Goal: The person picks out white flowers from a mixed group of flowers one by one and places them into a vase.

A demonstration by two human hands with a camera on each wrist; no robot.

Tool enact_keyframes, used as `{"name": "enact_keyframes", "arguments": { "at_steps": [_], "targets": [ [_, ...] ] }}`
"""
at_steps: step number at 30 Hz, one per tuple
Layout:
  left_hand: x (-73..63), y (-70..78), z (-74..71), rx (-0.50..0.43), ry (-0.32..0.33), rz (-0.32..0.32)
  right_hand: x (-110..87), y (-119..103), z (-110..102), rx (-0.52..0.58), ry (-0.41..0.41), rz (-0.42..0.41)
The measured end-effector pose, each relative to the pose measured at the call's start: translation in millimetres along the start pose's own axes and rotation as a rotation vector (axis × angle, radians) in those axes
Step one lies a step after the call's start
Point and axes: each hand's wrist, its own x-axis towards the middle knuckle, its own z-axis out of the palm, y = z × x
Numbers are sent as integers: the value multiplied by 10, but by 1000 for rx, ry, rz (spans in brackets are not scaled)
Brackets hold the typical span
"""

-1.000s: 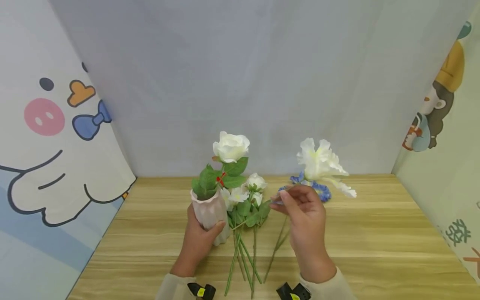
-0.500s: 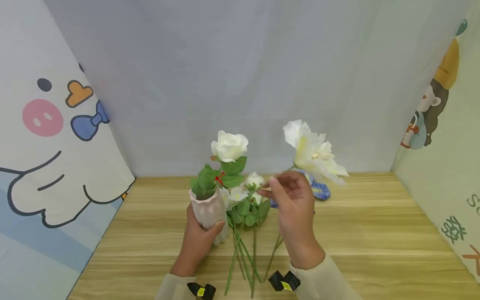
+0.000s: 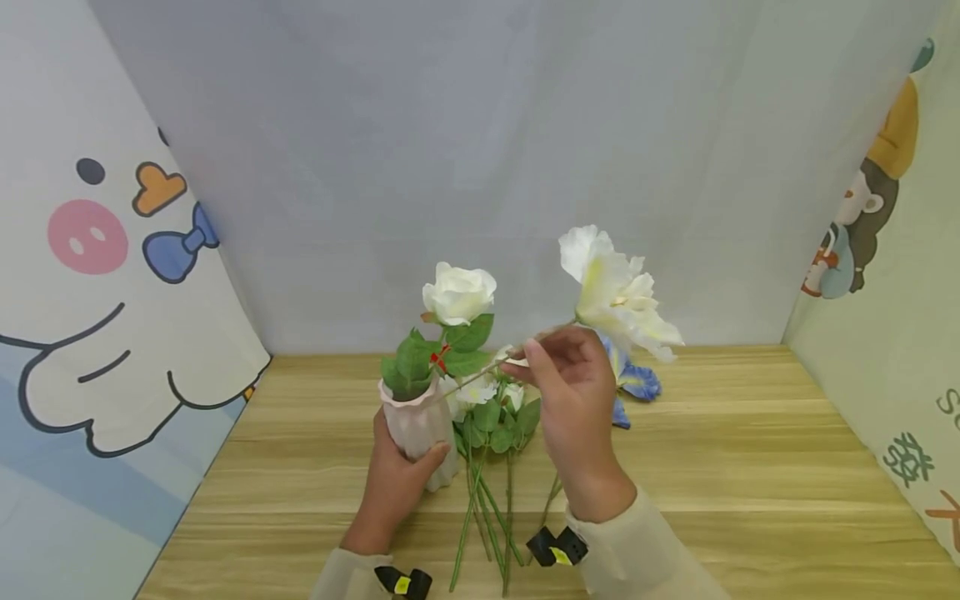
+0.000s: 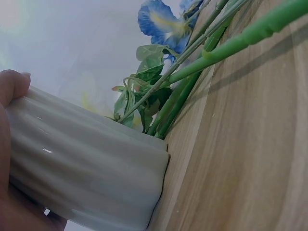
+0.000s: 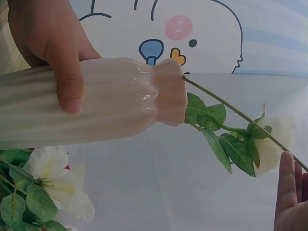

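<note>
Clasping a pale fluted vase (image 3: 420, 427) with the left grip (image 3: 402, 479), nearer the bench's (image 3: 735, 467) left edge than its right. Pinching with the right grip (image 3: 576, 404) a ruffled white flower (image 3: 618, 296) by its stem (image 5: 226, 104), slanted down to the vase's rim.

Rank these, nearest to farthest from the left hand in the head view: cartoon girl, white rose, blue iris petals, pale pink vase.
1. Pale pink vase: gripped by the left hand.
2. White rose: bloom above the vase's mouth.
3. Blue iris petals: off to the right, past the right hand.
4. Cartoon girl: printed on the right-side backdrop.
</note>
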Motion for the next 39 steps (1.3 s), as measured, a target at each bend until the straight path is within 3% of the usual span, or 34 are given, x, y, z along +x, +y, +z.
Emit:
{"name": "enact_keyframes", "arguments": {
  "at_steps": [15,29,34,39],
  "targets": [
    [-2,11,7,6,7,-4,80,12,51,-25,-5,-22],
    [-4,9,-7,21,15,-4,3,149,181,-13,11,70],
    [-1,11,-5,5,10,8,-66,235,237,-9,19,159],
    [1,18,-7,12,13,3,-141,287,278,-124,2,349]
  ]
}}
